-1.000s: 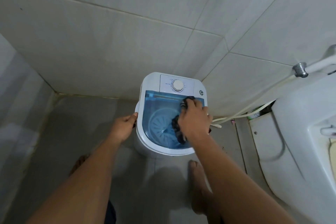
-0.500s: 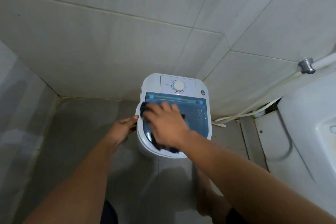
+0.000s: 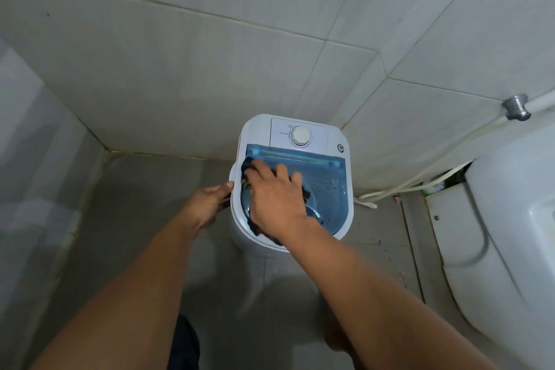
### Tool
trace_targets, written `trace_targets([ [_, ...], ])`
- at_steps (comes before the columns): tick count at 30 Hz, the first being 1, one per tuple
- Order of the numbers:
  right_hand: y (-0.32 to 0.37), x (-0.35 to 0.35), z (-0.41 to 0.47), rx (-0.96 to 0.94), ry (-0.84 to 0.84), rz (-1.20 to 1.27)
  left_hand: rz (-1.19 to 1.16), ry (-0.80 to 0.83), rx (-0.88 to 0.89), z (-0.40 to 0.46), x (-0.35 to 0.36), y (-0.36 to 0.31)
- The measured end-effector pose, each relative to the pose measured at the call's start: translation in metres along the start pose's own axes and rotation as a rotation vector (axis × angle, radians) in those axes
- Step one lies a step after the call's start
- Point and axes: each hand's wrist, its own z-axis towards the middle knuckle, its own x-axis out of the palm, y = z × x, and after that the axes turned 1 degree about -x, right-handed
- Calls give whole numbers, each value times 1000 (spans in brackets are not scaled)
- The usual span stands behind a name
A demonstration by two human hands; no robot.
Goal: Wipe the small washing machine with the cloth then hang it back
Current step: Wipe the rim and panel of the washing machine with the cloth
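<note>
1. Right hand [image 3: 274, 201] lies flat, fingers spread, pressing a dark cloth [image 3: 304, 194] onto the left half of the blue see-through lid [image 3: 327, 189].
2. Left hand [image 3: 207, 204] is curled around the left rim of the small washing machine [image 3: 255, 135], thumb on the white edge.
3. Cloth pokes out past the fingertips and at the near rim under the wrist.
4. White timer knob [image 3: 299, 137] sits on the back panel, with a small round button [image 3: 340, 147] to its right.
5. Machine stands on the tiled floor [image 3: 144, 189] in the wall corner; a white hose [image 3: 399, 186] runs along the floor on the right and a toilet [image 3: 510, 219] is at the far right.
</note>
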Motion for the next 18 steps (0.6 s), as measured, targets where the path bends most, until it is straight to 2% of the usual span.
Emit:
trace_targets([
  [2, -4, -9, 24, 128, 44, 16, 10, -6, 20, 0, 1, 1],
  [4, -8, -15, 33, 123, 70, -54, 33, -3, 18, 1, -1, 2],
  [12, -10, 11, -62, -332, 137, -163, 86, 31, -39, -2, -9, -4],
  [14, -11, 13, -54, -299, 111, -173, 61, 23, -11, -2, -5, -2],
  [18, -15, 0, 1, -69, 41, -106, 80, 16, -5, -3, -2, -3],
])
